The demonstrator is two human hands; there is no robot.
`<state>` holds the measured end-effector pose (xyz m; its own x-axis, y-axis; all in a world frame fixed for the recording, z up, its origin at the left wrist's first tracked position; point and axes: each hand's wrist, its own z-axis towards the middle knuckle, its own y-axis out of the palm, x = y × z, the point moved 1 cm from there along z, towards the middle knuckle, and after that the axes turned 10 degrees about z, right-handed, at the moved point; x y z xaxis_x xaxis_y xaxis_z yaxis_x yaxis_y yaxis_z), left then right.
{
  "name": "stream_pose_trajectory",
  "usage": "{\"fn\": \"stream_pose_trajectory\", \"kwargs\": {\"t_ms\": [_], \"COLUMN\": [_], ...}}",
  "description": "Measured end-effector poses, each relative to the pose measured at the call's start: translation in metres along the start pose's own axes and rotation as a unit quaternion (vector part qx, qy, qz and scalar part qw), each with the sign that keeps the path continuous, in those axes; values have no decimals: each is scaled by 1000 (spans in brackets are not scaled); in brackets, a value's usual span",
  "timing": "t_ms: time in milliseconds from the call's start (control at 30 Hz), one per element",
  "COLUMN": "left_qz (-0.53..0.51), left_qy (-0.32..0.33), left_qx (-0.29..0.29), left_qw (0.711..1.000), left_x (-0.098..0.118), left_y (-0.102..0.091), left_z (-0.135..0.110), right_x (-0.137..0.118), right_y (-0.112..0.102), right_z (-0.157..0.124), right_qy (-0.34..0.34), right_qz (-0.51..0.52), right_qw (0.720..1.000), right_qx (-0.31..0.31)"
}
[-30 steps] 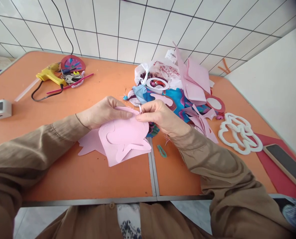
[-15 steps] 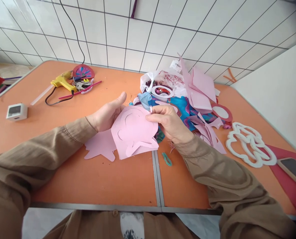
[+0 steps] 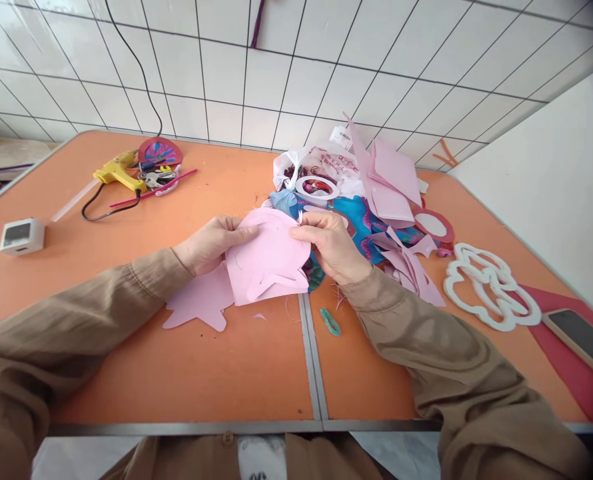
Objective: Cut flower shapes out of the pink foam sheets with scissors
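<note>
A pink paper sheet (image 3: 271,257) with curved lines drawn on it is held up between both hands; its lower part is cut and folded over. My left hand (image 3: 214,243) grips its left edge, thumb on top and the other fingers mostly hidden behind. My right hand (image 3: 334,243) pinches the upper right edge between thumb and fingers. A small whitish tip (image 3: 300,217) sticks up by the right fingertips; I cannot tell what it is. Partly under the left hand, a pink paper cutout (image 3: 199,300) with pointed lobes lies on the table.
Behind the hands are a plastic bag (image 3: 334,163), folded pink sheets (image 3: 389,180) and paper scraps (image 3: 409,267). White cloud-shaped cutouts (image 3: 491,287) and a phone (image 3: 584,340) lie right. A yellow glue gun (image 3: 119,172) and a white box (image 3: 22,236) stand left. A green clip (image 3: 330,321) lies near the table seam.
My left thumb, raised before, now presses on the sheet's upper left. The sheet has turned and risen slightly. A small pink scrap shows on the table below it. The view has shifted a little.
</note>
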<state>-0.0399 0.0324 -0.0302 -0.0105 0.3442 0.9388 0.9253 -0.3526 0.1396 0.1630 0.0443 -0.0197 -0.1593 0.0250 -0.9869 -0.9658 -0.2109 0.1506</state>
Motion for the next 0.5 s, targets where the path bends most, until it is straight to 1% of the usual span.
{"fn": "stream_pose_trajectory", "kwargs": {"t_ms": [100,267,500], "left_qz": [-3,-21,-31], "left_qy": [9,11,15], "left_qx": [11,-5,-4], "left_qw": [1000,1000,999], "left_x": [-1,1,1], "left_y": [0,3,4], "left_z": [1,-1,-1], "right_x": [1,4,4], "right_y": [0,0,0], "right_z": [0,2,2], "right_qy": [9,12,18], "right_qz": [9,31,46], "right_qw": [1000,999,999], "right_qx": [-4,-11,-11]}}
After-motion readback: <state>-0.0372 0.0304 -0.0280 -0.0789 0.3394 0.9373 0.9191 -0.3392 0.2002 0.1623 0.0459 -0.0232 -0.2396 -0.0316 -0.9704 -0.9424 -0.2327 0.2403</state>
